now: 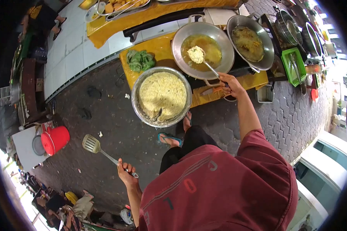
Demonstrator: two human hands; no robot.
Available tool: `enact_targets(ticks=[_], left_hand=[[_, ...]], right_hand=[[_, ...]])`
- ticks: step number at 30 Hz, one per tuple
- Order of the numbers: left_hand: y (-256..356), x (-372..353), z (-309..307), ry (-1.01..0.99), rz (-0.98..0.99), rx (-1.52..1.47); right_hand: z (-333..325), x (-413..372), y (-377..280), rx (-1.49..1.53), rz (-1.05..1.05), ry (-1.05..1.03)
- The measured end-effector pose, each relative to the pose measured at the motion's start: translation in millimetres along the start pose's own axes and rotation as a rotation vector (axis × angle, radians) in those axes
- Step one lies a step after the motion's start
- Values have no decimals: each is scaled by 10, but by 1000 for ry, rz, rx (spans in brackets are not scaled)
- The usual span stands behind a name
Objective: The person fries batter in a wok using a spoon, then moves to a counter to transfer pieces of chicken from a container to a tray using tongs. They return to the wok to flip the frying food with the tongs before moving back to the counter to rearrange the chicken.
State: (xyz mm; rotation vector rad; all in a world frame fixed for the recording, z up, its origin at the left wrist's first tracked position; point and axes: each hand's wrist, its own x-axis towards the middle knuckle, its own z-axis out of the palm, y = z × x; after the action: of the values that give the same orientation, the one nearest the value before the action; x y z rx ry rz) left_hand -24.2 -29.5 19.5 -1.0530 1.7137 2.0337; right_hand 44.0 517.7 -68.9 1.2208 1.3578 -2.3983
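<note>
My right hand [231, 85] is closed round the handle of a ladle [211, 68], whose bowl carries a heap of pale yellow batter [196, 54] over a wide pan [226, 46] of oil. In my left hand [126, 171] is a slotted spatula [91, 143], held out to the left above the ground. A large metal bowl [135, 99] of yellow batter mixture stands between my hands, with a hollow scooped near its lower edge. Beside the first pan, a second pan [269, 57] holds oil with food frying in it.
Green cloth or leaves [140, 61] lie on the yellow-covered table [129, 79]. A green tray [285, 63] with utensils and more pans [288, 30] stand at the right. A red bucket [59, 140] is at the left. A person's legs [59, 25] show at the upper left.
</note>
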Motion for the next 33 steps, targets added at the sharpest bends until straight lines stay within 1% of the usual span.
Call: enact_targets(ticks=[1, 2, 4, 5, 6, 7, 8, 10, 12, 14, 17, 18, 20, 21, 22, 23, 24, 25, 26, 28, 29, 31, 33], left_hand=[[-6, -5, 63, 9, 1, 4], [-15, -17, 132, 7, 5, 0], [-17, -64, 242, 10, 14, 13], [-15, -85, 295, 14, 21, 11], [-13, -104, 350, 26, 17, 22], [-9, -113, 400, 38, 13, 33], [-5, -121, 434, 39, 18, 31], [3, -142, 471, 29, 14, 52], [18, -181, 531, 53, 17, 54], [19, -182, 539, 74, 16, 57], [-14, -138, 504, 86, 10, 33], [-21, -131, 497, 79, -3, 7], [-38, -112, 498, 74, -20, -24], [-46, -98, 496, 83, -22, -25], [-56, -95, 493, 93, -24, -25], [-65, -101, 499, 97, -27, -29], [-66, -103, 516, 101, -21, -18], [-65, -103, 536, 103, -14, -8], [-69, -111, 553, 103, -15, -10], [-80, -133, 575, 111, -5, 14], [-89, -129, 563, 112, -5, 13], [-113, -120, 507, 79, -8, -3], [-135, -105, 452, 83, -8, 1]], right_hand=[[-40, 149, -36, 10, -36, 74], [-60, 317, -65, 8, -42, 71], [-76, 721, -38, -66, -58, 259], [-109, 1068, 133, -65, -60, 251], [-144, 1475, 378, -220, -175, 384], [-108, 1718, 496, -374, -291, 518], [64, 1719, 455, -372, -294, 513], [504, 1517, 372, -804, -290, 722], [730, 1419, 412, -845, -301, 722], [789, 1312, 485, -890, -310, 725], [773, 1162, 535, -931, -456, 656], [757, 1083, 496, -936, -455, 654], [679, 942, 374, -789, -379, 605], [521, 1023, 415, -695, -451, 571], [360, 1140, 394, -701, -451, 568], [210, 1278, 341, -629, -291, 560], [193, 1295, 255, -553, -131, 550], [168, 1241, 146, -229, -2, 430], [156, 1274, 123, -231, -3, 430], [129, 1368, 76, -120, 177, 313], [126, 1400, 81, -120, 177, 312], [181, 1461, 84, -174, 256, 270], [219, 1543, 118, -185, 277, 295]])
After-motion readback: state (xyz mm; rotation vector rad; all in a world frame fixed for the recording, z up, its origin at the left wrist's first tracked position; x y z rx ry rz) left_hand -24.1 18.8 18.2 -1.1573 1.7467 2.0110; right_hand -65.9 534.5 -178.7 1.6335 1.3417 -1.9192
